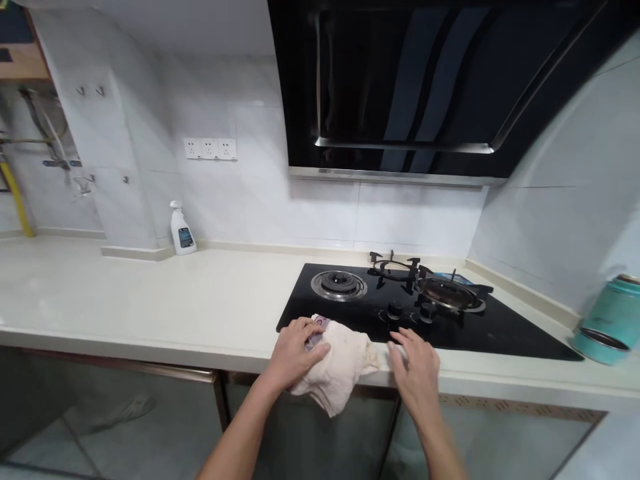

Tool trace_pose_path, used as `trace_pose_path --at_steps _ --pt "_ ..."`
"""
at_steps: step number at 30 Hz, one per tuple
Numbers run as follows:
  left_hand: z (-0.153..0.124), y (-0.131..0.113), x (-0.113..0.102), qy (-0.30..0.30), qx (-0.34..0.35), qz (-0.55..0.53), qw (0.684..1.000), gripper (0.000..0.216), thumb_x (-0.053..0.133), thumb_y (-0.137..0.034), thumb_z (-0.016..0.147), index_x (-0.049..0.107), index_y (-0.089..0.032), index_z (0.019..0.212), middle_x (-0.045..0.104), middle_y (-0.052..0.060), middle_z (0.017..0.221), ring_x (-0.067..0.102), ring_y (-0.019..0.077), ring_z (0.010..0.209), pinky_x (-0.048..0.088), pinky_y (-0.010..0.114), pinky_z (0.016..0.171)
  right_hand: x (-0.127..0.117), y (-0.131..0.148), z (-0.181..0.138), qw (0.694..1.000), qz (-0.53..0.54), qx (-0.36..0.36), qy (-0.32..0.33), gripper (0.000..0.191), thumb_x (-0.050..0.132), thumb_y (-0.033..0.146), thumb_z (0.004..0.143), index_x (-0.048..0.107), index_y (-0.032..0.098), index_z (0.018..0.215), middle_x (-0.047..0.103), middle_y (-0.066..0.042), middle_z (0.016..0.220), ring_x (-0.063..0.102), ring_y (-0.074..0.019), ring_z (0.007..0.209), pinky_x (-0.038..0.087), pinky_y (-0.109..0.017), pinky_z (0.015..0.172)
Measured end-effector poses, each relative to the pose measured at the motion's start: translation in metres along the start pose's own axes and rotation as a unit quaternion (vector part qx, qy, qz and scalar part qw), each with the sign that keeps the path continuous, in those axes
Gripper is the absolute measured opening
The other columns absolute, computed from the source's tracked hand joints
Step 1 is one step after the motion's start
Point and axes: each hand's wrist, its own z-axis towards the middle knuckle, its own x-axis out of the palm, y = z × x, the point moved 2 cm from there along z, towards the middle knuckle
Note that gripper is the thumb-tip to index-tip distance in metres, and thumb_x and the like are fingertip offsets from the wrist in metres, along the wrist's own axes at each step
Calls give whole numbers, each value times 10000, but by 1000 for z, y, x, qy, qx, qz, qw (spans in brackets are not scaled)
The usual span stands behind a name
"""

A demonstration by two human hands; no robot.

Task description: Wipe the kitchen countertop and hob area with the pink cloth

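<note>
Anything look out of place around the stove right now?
Yes: the black metal ring-shaped pot stand sits at the back of the black glass hob, off the round silver-rimmed left burner, which is bare.

Surface [240, 287]: is catching bright, even light, shining near the left edge.
Hood [360, 80]: is mirroring bluish bands.
Wall [325, 213]: is carrying a soft shadow under the hood.
Cabinet doors [135, 433]: are looking dimmer, giving faint reflections.
Container [613, 313]: is leaning with edge distortion, looking slightly blurred.
</note>
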Motion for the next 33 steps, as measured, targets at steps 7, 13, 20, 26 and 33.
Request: trace_pose_path --at_steps 7,13,20,26,33 --pt "-23 -5 15 -109 44 104 988 229 596 -410 973 706 -292 1136 711 79 1203 645 284 1107 440 467 932 -12 -24 -38 993 -115 -34 13 311 448 280 1034 649 195 1256 679 -104 1295 543 -265 1275 356 -478 1089" --pt "-50 -15 25 -129 -7 149 980 347 524 -385 997 628 -286 1312 642 119 1370 571 319 1274 317 574 1098 -15 -26 -37 990 -113 -88 -7 294 501 263 1019 626 204 1279 673 -91 1311 544 -263 1269 368 -440 1052" --pt "-47 -35 26 -39 -18 244 969 505 601 -435 950 579 -308 1438 611 148 1398 543 356 1294 303 660 1096 -17 -23 -36 992 -97 -76 -9 282 511 253 1016 625 185 1265 666 -101 1315 533 -278 1278 360 -451 1064" --pt "-25 -75 49 53 22 265 963 571 653 -519 929 567 -340 1464 530 150 1512 464 392 1392 371 648 1083 -20 -19 -34 995 -83 -61 -6 276 498 236 1014 630 172 1247 655 -109 1331 512 -277 1301 347 -464 1090" --pt "29 -108 87 179 59 202 961 635 498 -635 995 481 -298 1533 332 117 1665 302 379 1525 316 609 1192 -20 -23 -36 993 -98 -61 -5 273 426 174 1009 647 114 1157 666 -162 1241 533 -272 1255 363 -458 1093"
